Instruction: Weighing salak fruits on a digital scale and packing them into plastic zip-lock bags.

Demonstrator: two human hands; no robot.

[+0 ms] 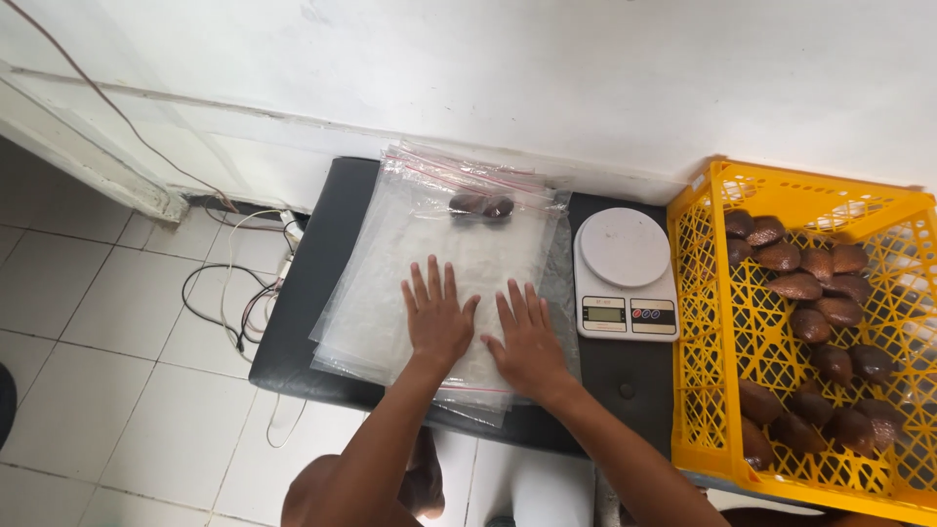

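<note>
crate (712, 322) cut off (right), scale display (604, 313) unreadable

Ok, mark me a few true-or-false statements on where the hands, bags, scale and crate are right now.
1. Both hands lie flat on the stack of clear bags. True: left hand and right hand press palms down, side by side.
2. The scale has fruit on its platform. False: the platform is bare.
3. The yellow crate holds brown fruits. True.
4. The crate stands to the left of the bags. False: it stands right of the scale.
5. Two brown fruits lie at the far end of the bags. True.
</note>
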